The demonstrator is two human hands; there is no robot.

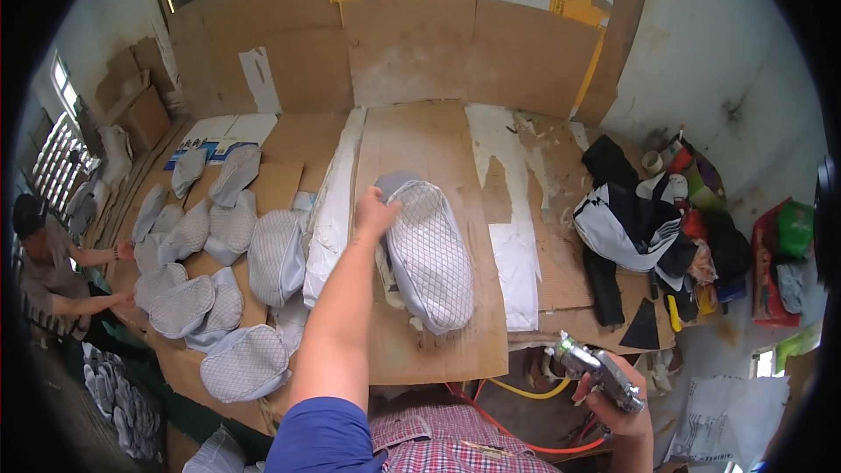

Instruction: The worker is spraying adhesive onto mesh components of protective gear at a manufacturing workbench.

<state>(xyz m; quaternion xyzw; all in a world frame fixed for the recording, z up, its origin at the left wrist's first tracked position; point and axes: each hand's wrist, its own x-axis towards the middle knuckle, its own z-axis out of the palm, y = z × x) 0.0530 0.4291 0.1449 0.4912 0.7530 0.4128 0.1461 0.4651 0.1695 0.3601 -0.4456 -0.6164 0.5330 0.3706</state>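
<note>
On the cardboard sheet (420, 136) in the middle lies a long, rounded grey cover (431, 254) with a diamond-quilted face and smooth grey sides. My left hand (375, 213) is closed on its upper left edge, where a darker grey flap shows. My right hand (624, 403), low on the right, is wrapped round a metal spray gun (604, 377) at the bench's front edge, apart from the cover. Several similar quilted covers (276, 250) are spread over the bench to the left.
Clothes and a black-and-white bag (622, 228) are heaped on the right. An orange hose (552, 448) and a yellow hose (530, 392) run below the bench edge. Another person (61, 271) reaches toward the covers from the far left. Cardboard (412, 52) lines the back.
</note>
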